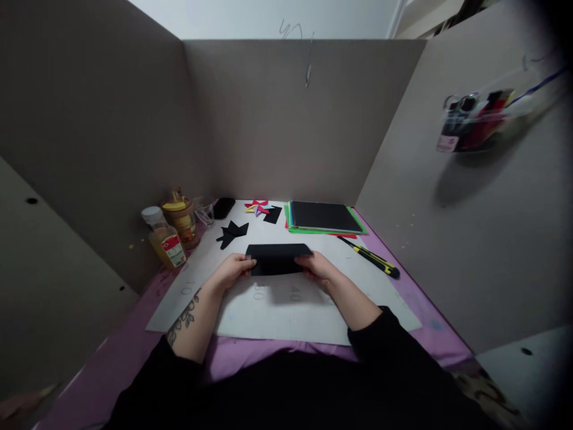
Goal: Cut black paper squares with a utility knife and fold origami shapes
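A sheet of black paper (277, 260) is held up above the white mat, bent or folded along its upper part. My left hand (236, 269) pinches its left end, and my right hand (317, 266) grips the right end. Beyond my left hand lies a black paper cut-out (233, 234) with pointed parts. Further back are a multicoloured paper shape (259, 208) and a small black paper piece (273, 215). A black and yellow cutter (376, 260) rests on the mat to the right of my right hand.
Stacked coloured sheets (326, 216) lie at the back right. A glue bottle (166, 240), a brown jar (182, 221), a clear cup (204, 211) and a dark phone-like object (224, 208) stand or lie at left. Grey panels surround the table; a clear holder (478, 122) hangs at right.
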`<state>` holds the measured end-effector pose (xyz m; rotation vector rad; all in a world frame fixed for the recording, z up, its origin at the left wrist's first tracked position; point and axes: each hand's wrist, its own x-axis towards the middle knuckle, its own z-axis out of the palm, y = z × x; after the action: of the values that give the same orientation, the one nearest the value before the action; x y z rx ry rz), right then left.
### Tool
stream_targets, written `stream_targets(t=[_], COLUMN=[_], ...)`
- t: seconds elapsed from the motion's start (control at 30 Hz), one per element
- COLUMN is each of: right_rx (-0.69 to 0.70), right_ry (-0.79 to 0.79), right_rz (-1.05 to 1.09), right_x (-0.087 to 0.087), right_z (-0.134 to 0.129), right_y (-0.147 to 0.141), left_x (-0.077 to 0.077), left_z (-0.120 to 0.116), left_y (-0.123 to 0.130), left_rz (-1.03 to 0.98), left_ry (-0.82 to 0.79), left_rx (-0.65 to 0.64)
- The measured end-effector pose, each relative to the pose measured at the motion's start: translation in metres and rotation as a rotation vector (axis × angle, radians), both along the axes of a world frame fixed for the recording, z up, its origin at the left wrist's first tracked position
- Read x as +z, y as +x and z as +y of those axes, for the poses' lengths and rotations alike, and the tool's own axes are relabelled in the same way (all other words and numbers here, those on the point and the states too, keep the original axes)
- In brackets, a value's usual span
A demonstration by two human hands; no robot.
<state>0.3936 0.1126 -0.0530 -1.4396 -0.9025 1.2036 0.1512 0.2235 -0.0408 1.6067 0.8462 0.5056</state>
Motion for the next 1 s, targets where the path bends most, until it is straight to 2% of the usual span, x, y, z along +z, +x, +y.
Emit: stream_targets(t=[0.1, 0.23, 0.7, 0.77, 0.93, 1.0], right_rx=[-0.013, -0.025, -0.049, -0.048, -0.082, -0.083], right_ry=[0.011, 0.054, 0.113, 0.134, 0.168, 0.15], right_rz=[0.012, -0.006, -0.112, -0.131, -0.22, -0.201], right_x=[0.003, 0.006, 0.011, 0.012, 0.007, 0.003], right_z=[0.0, -0.001, -0.004, -0.005, -0.005, -0.003], right_y=[-0.002, -0.005, -0.008, -0.007, -0.007, -0.007], left_x=[0.004, 0.006, 0.001, 0.003, 0.008, 0.008], left_z=[-0.001, -0.001, 0.001, -0.001, -0.003, -0.003], left_y=[-0.001, -0.001, -0.001, -0.001, 0.0, 0.0], left_rz=[-0.024, -0.028, -0.006, 0.015, 0.093, 0.121], left_ry=[-0.08, -0.088, -0.012, 0.035, 0.359, 0.429], left_rx=[-0.01, 0.002, -0.014, 0.003, 0.105, 0.107])
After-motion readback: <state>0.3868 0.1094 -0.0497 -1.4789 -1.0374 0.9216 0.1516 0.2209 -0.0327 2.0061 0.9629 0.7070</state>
